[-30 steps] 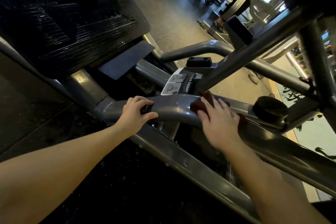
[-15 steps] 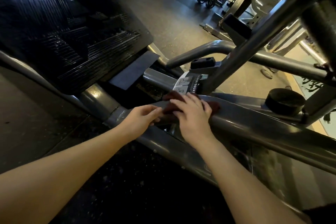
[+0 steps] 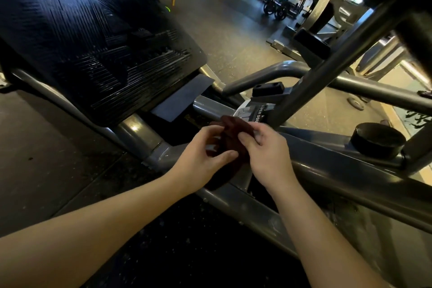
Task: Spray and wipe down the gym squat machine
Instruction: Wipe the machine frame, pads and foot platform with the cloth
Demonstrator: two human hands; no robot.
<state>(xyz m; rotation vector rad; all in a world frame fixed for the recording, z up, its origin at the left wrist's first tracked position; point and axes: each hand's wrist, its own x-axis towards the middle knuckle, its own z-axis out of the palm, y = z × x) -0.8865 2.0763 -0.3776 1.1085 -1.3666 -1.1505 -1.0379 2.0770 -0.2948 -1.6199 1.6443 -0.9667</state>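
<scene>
A dark maroon cloth (image 3: 233,135) is bunched between both hands, lifted just above the grey steel frame bar (image 3: 339,166) of the squat machine. My left hand (image 3: 205,159) curls its fingers and thumb round the cloth's lower left part. My right hand (image 3: 264,147) pinches the cloth's upper right side. A tail of the cloth hangs below my left hand. The machine's black ribbed foot platform (image 3: 93,42) slopes up at the upper left. No spray bottle is in view.
A white instruction label (image 3: 252,110) sits just behind the cloth. A black round rubber stop (image 3: 378,142) stands on the frame at the right. A diagonal grey tube (image 3: 327,72) crosses overhead. Other gym machines and a person stand far back.
My right hand slid the cloth leftward along the frame bar to my left hand. Both hands have lifted off the bar and now hold the bunched cloth between them.
</scene>
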